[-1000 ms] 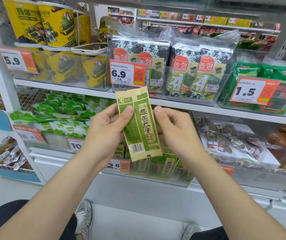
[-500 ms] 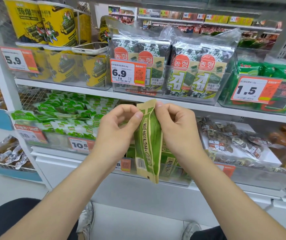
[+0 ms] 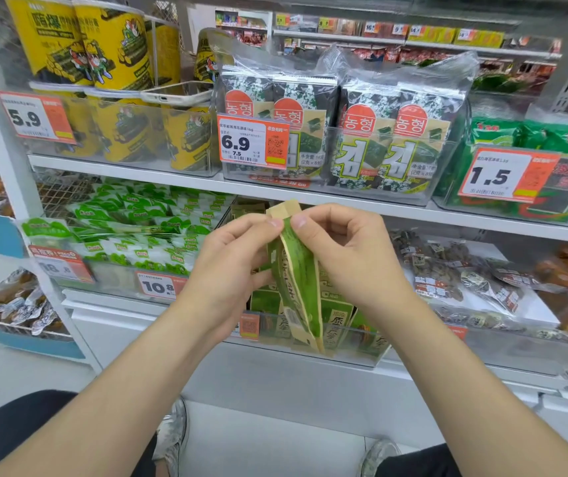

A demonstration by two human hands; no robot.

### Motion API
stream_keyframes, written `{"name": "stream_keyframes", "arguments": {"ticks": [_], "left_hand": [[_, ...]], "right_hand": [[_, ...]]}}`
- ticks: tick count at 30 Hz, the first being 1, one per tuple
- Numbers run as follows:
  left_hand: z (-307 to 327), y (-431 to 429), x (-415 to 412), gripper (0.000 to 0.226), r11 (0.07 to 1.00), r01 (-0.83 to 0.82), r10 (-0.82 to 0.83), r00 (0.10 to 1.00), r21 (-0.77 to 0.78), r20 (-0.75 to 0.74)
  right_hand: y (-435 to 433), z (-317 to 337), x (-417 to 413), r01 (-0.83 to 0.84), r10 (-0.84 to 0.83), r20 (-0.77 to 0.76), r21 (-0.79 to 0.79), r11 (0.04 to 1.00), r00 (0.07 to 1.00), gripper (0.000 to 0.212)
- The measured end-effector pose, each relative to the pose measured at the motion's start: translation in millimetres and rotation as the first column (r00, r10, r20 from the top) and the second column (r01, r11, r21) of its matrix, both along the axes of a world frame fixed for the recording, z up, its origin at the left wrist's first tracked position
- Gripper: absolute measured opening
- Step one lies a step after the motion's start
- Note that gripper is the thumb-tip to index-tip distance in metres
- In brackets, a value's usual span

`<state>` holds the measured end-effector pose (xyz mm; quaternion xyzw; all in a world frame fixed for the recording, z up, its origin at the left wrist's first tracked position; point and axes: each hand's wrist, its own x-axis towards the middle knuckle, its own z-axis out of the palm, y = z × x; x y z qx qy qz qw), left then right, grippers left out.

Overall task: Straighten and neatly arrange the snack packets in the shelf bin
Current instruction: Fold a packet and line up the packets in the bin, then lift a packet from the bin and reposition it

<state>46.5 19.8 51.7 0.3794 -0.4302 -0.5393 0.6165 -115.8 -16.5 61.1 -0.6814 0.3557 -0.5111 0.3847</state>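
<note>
Snack packet [image 3: 295, 287] — green and tan, turned edge-on to the camera — is hanging upright at the centre of the view, its lower end overlapping the clear shelf bin [image 3: 355, 351] at 6 o'clock, where matching packets [image 3: 336, 327] are standing. Left hand [image 3: 229, 270], at the packet's 9 o'clock, and right hand [image 3: 348, 259], at its 3 o'clock, are both pinching it near its top with curled fingers, fingertips nearly meeting.

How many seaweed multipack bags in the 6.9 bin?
2: left bag partly behind the 6.9 tag, right bag beside it. More may be hidden behind them.
</note>
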Motion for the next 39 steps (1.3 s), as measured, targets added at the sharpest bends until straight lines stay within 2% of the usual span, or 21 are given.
{"name": "stream_keyframes", "arguments": {"ticks": [2,6,8,11,14,17,22,26,27,28,31,33,35,37,39], "left_hand": [[0.9,-2.3,1.9,0.013,1.0,-0.007,0.008,0.999,0.018,-0.053],[2.6,-5.8,5.5,0.011,0.999,0.017,-0.009,0.98,0.04,-0.198],[2.4,-7.6,4.9,0.013,0.999,-0.008,0.015,0.971,0.031,-0.238],[2.5,-7.2,4.9,0.023,1.0,-0.004,-0.002,0.976,-0.029,-0.217],[-1.9,-3.0,3.2,0.044,0.996,0.061,-0.062,0.998,-0.067,-0.002],[-6.8,0.5,-0.2,0.061,0.995,0.085,-0.079,0.991,-0.049,0.107],[-3.1,-0.2,8.0,0.061,0.993,0.113,-0.111,0.991,-0.027,0.072],[-5.1,-0.3,10.8,0.056,0.989,0.14,-0.134,0.984,-0.038,0.12],[-5.0,-0.8,12.6,0.057,0.985,0.166,-0.158,0.977,-0.047,0.14],[-4.6,-0.8,14.5,0.059,0.978,0.199,-0.188,0.968,-0.057,0.164],[-3.2,1.5,16.3,0.071,0.955,0.287,-0.254,0.922,-0.076,0.292],[-3.7,2.8,13.5,0.071,0.954,0.288,-0.236,0.893,-0.084,0.384],[-2.8,2.4,13.1,0.061,0.962,0.265,-0.214,0.889,-0.073,0.405],[-0.7,1.7,16.7,0.052,0.958,0.285,-0.249,0.89,-0.038,0.381],[1.5,1.5,20.7,0.044,0.944,0.33,-0.305,0.873,-0.001,0.381]], "right_hand": [[3.0,3.2,-2.1,-0.091,0.091,0.0,0.122,0.988,0.996,0.004],[2.6,2.8,-8.1,-0.193,0.236,-0.052,0.422,0.886,0.97,0.036],[3.5,2.1,-7.6,-0.209,0.248,-0.023,0.466,0.86,0.968,0.041],[6.5,5.5,-5.2,-0.095,0.092,0.022,0.311,0.946,0.995,0.03],[7.5,6.5,-2.4,0.044,-0.045,0.011,0.079,0.996,0.999,0.03],[2.1,0.4,-0.9,0.132,-0.133,-0.057,-0.027,0.991,0.989,0.031],[0.1,1.2,-2.6,0.163,-0.163,-0.056,0.0,0.987,0.985,0.033],[8.0,6.7,-3.1,0.144,-0.149,0.027,0.145,0.979,0.988,0.036],[7.6,6.9,-4.0,0.159,-0.163,0.01,0.165,0.973,0.987,0.039],[5.8,5.8,-4.6,0.166,-0.167,-0.012,0.191,0.967,0.986,0.052],[1.9,3.9,-6.1,0.161,-0.144,-0.079,0.286,0.945,0.986,0.107],[4.2,3.5,-5.1,0.094,-0.084,-0.044,0.316,0.944,0.995,0.12],[4.5,3.0,-4.9,0.092,-0.094,-0.011,0.304,0.948,0.996,0.109],[-0.7,1.6,-6.9,0.198,-0.201,-0.015,0.277,0.94,0.979,0.083],[-6.2,2.9,-10.6,0.27,-0.289,0.022,0.293,0.917,0.957,0.067]]}}
